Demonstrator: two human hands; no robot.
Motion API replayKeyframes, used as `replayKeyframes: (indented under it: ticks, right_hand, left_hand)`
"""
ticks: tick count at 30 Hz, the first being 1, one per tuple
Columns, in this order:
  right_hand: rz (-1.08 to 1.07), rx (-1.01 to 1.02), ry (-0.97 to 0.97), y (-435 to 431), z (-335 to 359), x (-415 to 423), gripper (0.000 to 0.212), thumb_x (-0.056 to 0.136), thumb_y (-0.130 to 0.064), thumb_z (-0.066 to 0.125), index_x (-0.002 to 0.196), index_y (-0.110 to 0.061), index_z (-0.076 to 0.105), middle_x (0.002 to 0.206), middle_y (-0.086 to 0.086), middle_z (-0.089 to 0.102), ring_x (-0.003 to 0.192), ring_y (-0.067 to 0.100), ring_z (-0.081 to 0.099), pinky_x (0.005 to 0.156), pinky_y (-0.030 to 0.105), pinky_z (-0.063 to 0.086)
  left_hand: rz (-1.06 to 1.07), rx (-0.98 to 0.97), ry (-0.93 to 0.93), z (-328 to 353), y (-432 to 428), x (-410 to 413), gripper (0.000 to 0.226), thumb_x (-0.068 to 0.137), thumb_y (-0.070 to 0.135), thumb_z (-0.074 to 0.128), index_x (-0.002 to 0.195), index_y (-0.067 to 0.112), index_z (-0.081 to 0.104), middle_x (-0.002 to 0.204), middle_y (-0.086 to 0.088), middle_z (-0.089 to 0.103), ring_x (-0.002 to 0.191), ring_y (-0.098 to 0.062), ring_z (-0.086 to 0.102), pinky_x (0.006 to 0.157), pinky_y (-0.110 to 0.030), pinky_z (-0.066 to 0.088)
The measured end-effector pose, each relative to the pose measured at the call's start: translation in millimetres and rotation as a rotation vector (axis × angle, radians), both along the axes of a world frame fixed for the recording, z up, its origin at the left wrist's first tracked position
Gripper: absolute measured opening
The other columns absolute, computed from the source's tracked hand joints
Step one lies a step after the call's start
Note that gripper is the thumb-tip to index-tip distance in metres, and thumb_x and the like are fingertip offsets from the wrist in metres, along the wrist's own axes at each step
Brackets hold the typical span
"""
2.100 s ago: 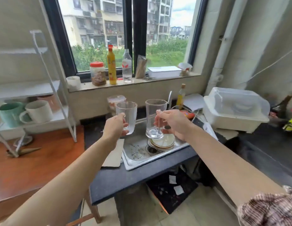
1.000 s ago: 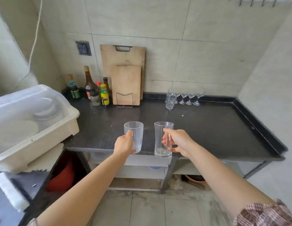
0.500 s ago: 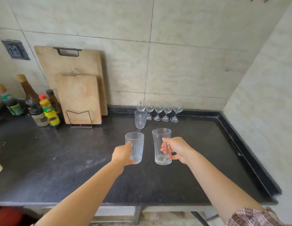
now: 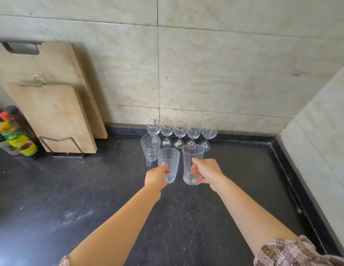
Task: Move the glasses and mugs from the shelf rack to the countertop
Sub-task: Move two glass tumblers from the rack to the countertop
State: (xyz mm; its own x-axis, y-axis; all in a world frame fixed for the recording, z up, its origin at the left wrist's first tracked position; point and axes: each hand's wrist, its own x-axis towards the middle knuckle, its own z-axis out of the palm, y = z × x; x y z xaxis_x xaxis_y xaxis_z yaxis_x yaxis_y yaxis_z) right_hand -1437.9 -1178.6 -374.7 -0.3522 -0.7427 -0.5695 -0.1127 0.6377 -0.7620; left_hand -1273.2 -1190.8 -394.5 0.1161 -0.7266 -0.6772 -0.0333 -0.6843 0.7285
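Observation:
My left hand (image 4: 156, 177) grips a clear ribbed tumbler (image 4: 170, 160) from its left side. A taller clear glass mug (image 4: 191, 160) is held upright in my right hand (image 4: 207, 172), fingers through its handle. Both glasses hover low over the black countertop (image 4: 71, 198), side by side and apart; I cannot tell whether their bases touch it. Just behind them stands a patterned glass mug (image 4: 150, 148), and behind that a row of several wine glasses (image 4: 179, 130) lines the wall. The shelf rack is out of view.
Two wooden cutting boards (image 4: 50, 104) lean against the tiled wall at the left in a wire stand. Sauce bottles (image 4: 15, 137) cluster at the far left edge. A raised black rim (image 4: 288, 181) borders the counter along the right wall.
I have turned from the sink and rack to the black counter and carried both glasses forward and down toward the row of glasses by the wall. My grips are unchanged.

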Motion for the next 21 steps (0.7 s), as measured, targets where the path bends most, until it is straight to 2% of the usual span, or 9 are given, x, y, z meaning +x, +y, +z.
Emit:
replayKeyframes:
  ticks: [2, 4, 7, 12, 14, 17, 21]
  right_hand:
    - [-0.011, -0.019, 0.011, -14.5, -10.5, -4.3, 0.034, 0.09, -0.029, 0.056, 0.064, -0.008, 0.066, 0.075, 0.007, 0.07, 0.076, 0.021, 0.067, 0.076, 0.039, 0.06]
    - [-0.036, -0.036, -0.003, -26.6, -19.3, -8.1, 0.037, 0.091, -0.03, 0.056, 0.062, -0.008, 0.065, 0.079, 0.009, 0.071, 0.083, 0.022, 0.068, 0.079, 0.04, 0.06]
    - [-0.057, -0.057, -0.02, -42.4, -32.0, -11.8, 0.038, 0.092, -0.031, 0.055, 0.064, -0.008, 0.066, 0.088, 0.013, 0.072, 0.081, 0.021, 0.065, 0.079, 0.041, 0.06]
    - [-0.053, -0.085, -0.033, -56.3, -49.5, -11.8, 0.038, 0.092, -0.032, 0.053, 0.066, -0.007, 0.066, 0.079, 0.008, 0.066, 0.07, 0.017, 0.061, 0.077, 0.038, 0.06]
    - [-0.066, -0.098, -0.042, -56.9, -57.2, -10.8, 0.037, 0.094, -0.031, 0.052, 0.07, -0.007, 0.067, 0.078, 0.005, 0.065, 0.071, 0.016, 0.061, 0.076, 0.037, 0.06]
    - [-0.089, -0.118, -0.055, -56.9, -67.5, -7.1, 0.037, 0.096, -0.03, 0.051, 0.072, -0.007, 0.066, 0.076, 0.004, 0.064, 0.072, 0.016, 0.062, 0.08, 0.039, 0.059]
    - [-0.061, -0.11, -0.054, -55.5, -74.0, -4.6, 0.036, 0.097, -0.031, 0.049, 0.074, -0.009, 0.066, 0.081, -0.001, 0.064, 0.081, 0.016, 0.064, 0.083, 0.033, 0.055]
  left_hand:
    - [0.016, 0.0, -0.001, -4.3, -12.8, -8.9, 0.03, 0.09, 0.033, 0.053, 0.067, 0.017, 0.063, 0.075, 0.003, 0.052, 0.074, -0.02, 0.056, 0.089, -0.037, 0.051]
    - [0.026, -0.001, 0.016, -9.8, -23.4, -14.7, 0.029, 0.089, 0.034, 0.054, 0.067, 0.017, 0.064, 0.074, 0.005, 0.052, 0.076, -0.021, 0.057, 0.082, -0.034, 0.05]
    - [0.031, -0.019, 0.026, -22.6, -35.8, -20.5, 0.029, 0.089, 0.036, 0.053, 0.069, 0.019, 0.064, 0.07, 0.004, 0.05, 0.076, -0.021, 0.054, 0.068, -0.028, 0.044]
    - [0.016, -0.049, 0.087, -49.8, -48.4, -25.4, 0.032, 0.09, 0.04, 0.053, 0.07, 0.018, 0.064, 0.071, -0.002, 0.047, 0.071, -0.018, 0.046, 0.081, -0.031, 0.042]
    - [0.006, -0.085, 0.111, -59.4, -50.1, -25.6, 0.032, 0.091, 0.042, 0.053, 0.074, 0.018, 0.066, 0.079, -0.004, 0.054, 0.079, -0.017, 0.051, 0.086, -0.032, 0.043]
    - [-0.003, -0.142, 0.147, -68.3, -51.6, -26.7, 0.032, 0.092, 0.043, 0.052, 0.084, 0.018, 0.07, 0.105, -0.006, 0.062, 0.099, -0.016, 0.053, 0.09, -0.03, 0.04]
    - [-0.033, -0.185, 0.157, -74.2, -50.6, -27.8, 0.032, 0.092, 0.044, 0.051, 0.089, 0.02, 0.072, 0.123, 0.001, 0.059, 0.103, -0.012, 0.051, 0.091, -0.03, 0.037]
